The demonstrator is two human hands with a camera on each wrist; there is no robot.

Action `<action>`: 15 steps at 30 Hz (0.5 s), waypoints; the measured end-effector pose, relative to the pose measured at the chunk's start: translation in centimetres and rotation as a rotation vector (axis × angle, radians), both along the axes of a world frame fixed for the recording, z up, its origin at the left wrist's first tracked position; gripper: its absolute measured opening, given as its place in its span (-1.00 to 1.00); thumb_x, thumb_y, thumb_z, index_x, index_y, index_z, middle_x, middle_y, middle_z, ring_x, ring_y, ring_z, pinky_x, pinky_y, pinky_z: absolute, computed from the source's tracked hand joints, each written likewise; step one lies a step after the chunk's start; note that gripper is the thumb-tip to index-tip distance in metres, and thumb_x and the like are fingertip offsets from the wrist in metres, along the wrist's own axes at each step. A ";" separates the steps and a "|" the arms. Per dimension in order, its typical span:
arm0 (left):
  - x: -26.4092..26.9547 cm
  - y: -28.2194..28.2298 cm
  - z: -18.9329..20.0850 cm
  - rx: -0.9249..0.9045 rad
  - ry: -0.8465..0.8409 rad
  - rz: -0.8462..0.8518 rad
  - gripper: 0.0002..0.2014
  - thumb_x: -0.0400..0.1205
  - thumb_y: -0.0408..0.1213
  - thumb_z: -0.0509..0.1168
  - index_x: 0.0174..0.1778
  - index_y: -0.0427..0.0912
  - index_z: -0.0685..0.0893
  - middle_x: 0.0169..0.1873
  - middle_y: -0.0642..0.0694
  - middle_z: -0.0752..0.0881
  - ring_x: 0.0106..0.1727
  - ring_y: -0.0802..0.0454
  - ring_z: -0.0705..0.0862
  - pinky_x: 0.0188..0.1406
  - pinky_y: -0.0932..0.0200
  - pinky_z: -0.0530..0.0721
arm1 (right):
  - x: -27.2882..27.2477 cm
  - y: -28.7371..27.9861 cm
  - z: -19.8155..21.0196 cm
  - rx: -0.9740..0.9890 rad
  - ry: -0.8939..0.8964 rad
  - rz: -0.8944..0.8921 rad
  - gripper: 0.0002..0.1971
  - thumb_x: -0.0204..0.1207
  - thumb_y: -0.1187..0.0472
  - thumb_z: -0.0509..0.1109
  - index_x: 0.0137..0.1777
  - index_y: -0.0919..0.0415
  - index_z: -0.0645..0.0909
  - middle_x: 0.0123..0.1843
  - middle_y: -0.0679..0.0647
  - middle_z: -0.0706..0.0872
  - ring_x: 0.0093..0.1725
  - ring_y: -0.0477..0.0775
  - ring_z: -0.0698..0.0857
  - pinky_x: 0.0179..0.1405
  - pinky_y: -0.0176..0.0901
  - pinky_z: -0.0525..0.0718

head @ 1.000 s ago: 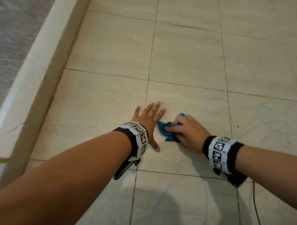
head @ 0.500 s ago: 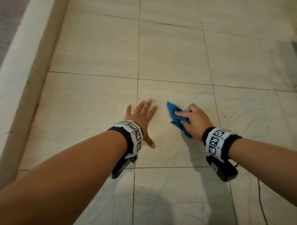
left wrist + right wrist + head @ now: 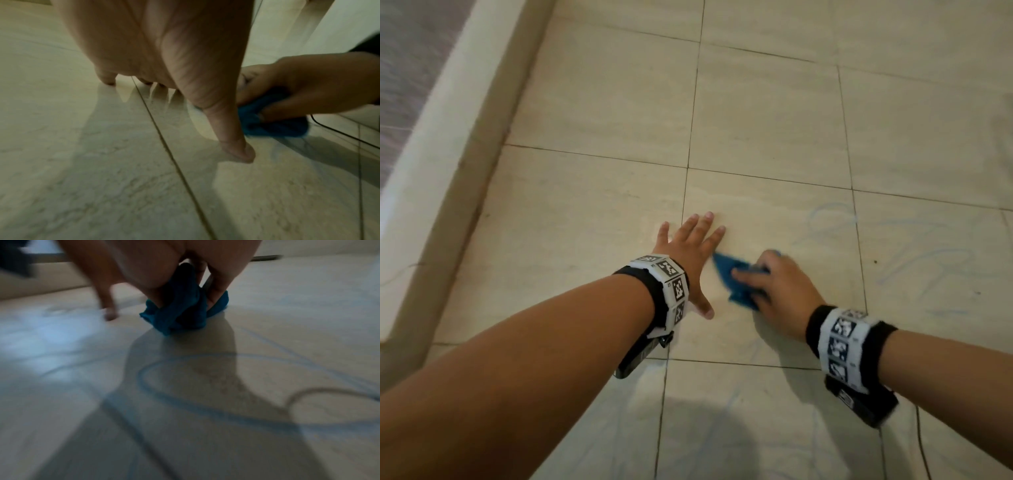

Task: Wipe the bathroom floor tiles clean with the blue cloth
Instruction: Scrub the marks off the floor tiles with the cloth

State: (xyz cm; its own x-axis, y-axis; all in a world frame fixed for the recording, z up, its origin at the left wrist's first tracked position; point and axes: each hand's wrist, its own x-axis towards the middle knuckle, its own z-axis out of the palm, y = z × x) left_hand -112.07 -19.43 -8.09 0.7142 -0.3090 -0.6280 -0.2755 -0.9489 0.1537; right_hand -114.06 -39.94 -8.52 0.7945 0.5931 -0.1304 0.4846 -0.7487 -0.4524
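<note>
My right hand (image 3: 774,284) grips a crumpled blue cloth (image 3: 732,277) and presses it onto a beige floor tile (image 3: 774,212). The cloth (image 3: 180,311) bunches between my fingers in the right wrist view, and it shows again as the cloth (image 3: 273,123) in the left wrist view. My left hand (image 3: 695,250) lies flat on the floor just left of the cloth, fingers spread and straight, thumb (image 3: 232,133) touching the tile. Blue scribble marks (image 3: 928,257) run over the tiles to the right, and a blue looped mark (image 3: 205,386) lies on the tile nearer the wrist than the cloth.
A raised beige curb (image 3: 448,154) runs along the left side of the floor, with darker flooring (image 3: 407,68) beyond it. A thin black cable (image 3: 921,445) trails from the right wrist camera. Beige tiles continue ahead and to the right.
The right hand has swept the cloth back toward the left hand and nearer to me; the cloth is motion-blurred now. The left hand stays planted on the tile.
</note>
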 end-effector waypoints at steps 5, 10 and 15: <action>-1.8 0.5 -0.1 -0.059 -0.034 -0.039 0.46 0.20 0.42 0.49 0.53 0.05 -0.61 0.57 -0.10 -0.58 0.63 -0.14 -0.47 0.60 -0.36 -0.28 | -0.6 -1.3 0.3 -0.040 0.075 0.242 -0.67 0.41 0.27 0.48 0.18 0.03 0.72 -0.10 0.11 0.59 -0.18 0.19 0.55 -0.28 -0.10 0.52; -2.9 0.5 0.0 0.024 0.000 -0.146 0.41 0.21 0.41 0.48 0.60 0.10 -0.49 0.58 -0.10 -0.56 0.62 -0.12 -0.50 0.58 -0.38 -0.31 | -1.1 -0.2 -0.1 0.008 0.015 -0.001 -0.75 0.49 0.21 0.38 0.15 0.11 0.72 -0.12 0.12 0.54 -0.15 0.25 0.55 -0.27 -0.12 0.44; -2.9 0.9 0.2 0.025 0.026 -0.112 0.35 0.25 0.36 0.50 0.61 0.19 -0.45 0.59 -0.02 -0.54 0.63 -0.09 -0.48 0.60 -0.37 -0.25 | -4.5 -1.1 0.6 -0.049 0.050 0.459 -0.63 0.45 -0.03 0.15 0.11 -0.09 0.73 -0.13 0.06 0.62 -0.22 0.13 0.62 -0.43 -0.16 0.65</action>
State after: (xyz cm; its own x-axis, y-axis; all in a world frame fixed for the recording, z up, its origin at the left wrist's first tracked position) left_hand -114.95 -18.48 -7.88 0.6598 -0.3700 -0.6541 -0.3759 -0.9162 0.1390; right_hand -118.51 -41.07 -7.88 0.4431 0.8742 -0.1989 0.7494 -0.4829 -0.4529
